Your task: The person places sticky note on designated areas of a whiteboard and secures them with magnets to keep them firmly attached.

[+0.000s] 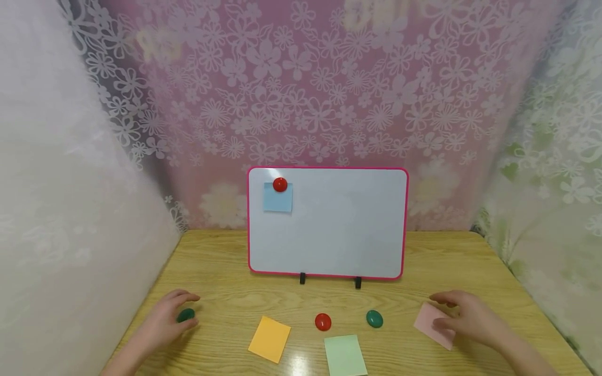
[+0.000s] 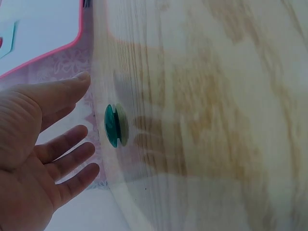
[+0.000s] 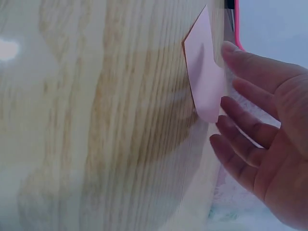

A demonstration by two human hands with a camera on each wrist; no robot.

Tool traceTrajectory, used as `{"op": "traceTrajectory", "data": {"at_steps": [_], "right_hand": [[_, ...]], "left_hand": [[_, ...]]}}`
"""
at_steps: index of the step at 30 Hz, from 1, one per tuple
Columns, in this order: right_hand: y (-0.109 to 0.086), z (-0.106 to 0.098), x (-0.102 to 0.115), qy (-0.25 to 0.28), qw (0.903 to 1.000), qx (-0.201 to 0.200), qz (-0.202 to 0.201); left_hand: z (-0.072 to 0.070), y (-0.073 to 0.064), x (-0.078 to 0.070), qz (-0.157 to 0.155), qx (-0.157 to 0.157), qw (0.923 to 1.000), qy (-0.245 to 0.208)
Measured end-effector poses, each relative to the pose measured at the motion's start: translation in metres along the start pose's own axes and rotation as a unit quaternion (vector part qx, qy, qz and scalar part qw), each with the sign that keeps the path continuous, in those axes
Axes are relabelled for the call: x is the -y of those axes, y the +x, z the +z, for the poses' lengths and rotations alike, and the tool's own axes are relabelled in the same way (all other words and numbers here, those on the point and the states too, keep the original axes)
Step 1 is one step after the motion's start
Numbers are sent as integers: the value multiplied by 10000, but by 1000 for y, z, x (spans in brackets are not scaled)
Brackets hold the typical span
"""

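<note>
- The left hand (image 1: 164, 319) is hovering beside the first green magnet (image 1: 185, 315), its thumb and fingers spreading wide and holding nothing; a gap is showing between them and the magnet in the left wrist view.
- The right hand (image 1: 472, 318) is hovering at the pink note (image 1: 428, 322), thumb and fingers also standing wide apart; whether a fingertip is touching the paper, I cannot tell.
- Two green magnets are lying on the one wooden table (image 1: 216, 261): the first near the left hand, the second green magnet (image 1: 374, 319) between the hands.
- Two red magnets are showing: one table red magnet (image 1: 323, 322) is lying between the hands, one board red magnet (image 1: 280, 184) is sitting over the top edge of the blue note (image 1: 277, 203).
- Four notes are showing: blue on the whiteboard (image 1: 343, 224), three on the table, counting the pink one, the orange note (image 1: 269, 339) and the pale green note (image 1: 345, 356).
- Two black feet (image 1: 302, 278) are standing under the one pink-rimmed whiteboard.
</note>
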State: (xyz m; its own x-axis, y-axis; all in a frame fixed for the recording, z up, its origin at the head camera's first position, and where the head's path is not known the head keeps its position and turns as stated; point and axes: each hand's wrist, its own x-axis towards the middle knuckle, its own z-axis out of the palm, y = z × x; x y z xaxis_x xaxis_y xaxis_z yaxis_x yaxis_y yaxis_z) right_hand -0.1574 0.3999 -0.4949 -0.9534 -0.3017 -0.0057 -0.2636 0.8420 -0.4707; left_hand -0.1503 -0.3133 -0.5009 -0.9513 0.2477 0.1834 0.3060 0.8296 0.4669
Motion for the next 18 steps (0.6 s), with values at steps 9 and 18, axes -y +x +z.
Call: {"op": "traceTrajectory", "data": {"at_steps": [9, 18], "right_hand": [[-2, -4, -8, -223, 9994, 203, 167], [-6, -4, -18, 40, 9993, 348, 114]], "left_hand": [[-2, -2, 4, -325, 214, 9990, -242], [-1, -1, 6, -334, 226, 9991, -101]]}}
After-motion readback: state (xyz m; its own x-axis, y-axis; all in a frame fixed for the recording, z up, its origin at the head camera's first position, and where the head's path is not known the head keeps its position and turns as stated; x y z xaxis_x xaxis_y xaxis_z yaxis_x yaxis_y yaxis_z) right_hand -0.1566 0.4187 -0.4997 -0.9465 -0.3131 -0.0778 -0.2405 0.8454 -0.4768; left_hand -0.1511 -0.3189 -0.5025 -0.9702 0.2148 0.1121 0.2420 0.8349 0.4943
